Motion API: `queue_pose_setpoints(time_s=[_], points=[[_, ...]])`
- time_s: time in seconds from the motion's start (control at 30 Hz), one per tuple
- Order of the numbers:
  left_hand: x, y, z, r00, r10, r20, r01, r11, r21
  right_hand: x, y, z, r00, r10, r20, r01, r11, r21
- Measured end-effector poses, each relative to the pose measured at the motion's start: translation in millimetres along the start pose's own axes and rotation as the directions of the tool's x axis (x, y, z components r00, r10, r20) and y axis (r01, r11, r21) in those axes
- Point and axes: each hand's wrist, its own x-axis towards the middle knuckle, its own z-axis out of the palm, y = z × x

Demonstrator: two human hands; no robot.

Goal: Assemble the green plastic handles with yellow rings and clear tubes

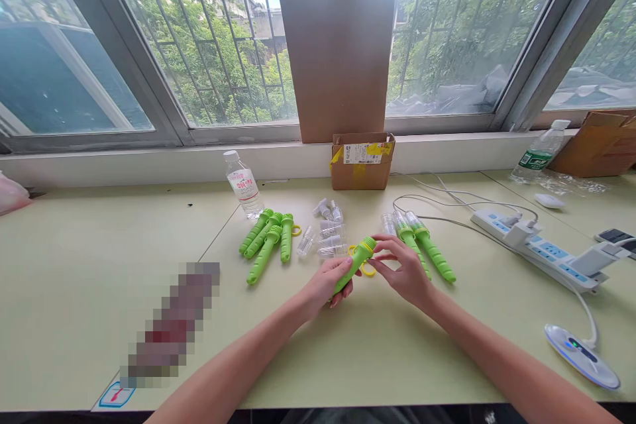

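In my left hand (335,278) is a green grooved plastic tube (355,268), tilted, its threaded end pointing up and away. The fingers of my right hand (405,269) are bent, with the fingertips at that threaded end. Yellow rings (368,270) show just behind and beside the tube; whether the right fingers touch one I cannot tell. Several similar green tubes (263,255) lie to the left, one with a yellow ring (297,230). Clear plastic caps (332,248) lie beyond my hands. Right of them are green tubes with clear tops (432,248).
A water bottle (244,185) stands left, near a small cardboard box (360,175). On the right are a power strip (541,248) with cables, a white oval device (581,356) and another bottle (539,154). A blurred-out item (173,328) lies at left front.
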Motion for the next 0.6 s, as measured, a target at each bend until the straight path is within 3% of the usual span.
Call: queue_pose_setpoints(time_s=[0.37, 0.5, 0.6], points=[[0.8, 0.6, -0.4, 1.0, 0.005, -0.004, -0.006, 0.988, -0.154, -1.2, 0.3, 0.8, 0.998, 0.058, 0.037, -0.058, 0.998, 0.011], [1.1, 2.0, -1.8, 0.999, 0.033, -0.041, -0.039, 0.983, -0.178, 1.4, -3.6, -1.8, 0.974, 0.225, 0.007, -0.222, 0.957, 0.186], [2.3, 0.7, -1.8, 0.998, 0.029, -0.06, -0.04, 0.982, -0.185, 6.1, -5.0, -7.8, 0.932, 0.362, 0.001, -0.335, 0.862, 0.381]])
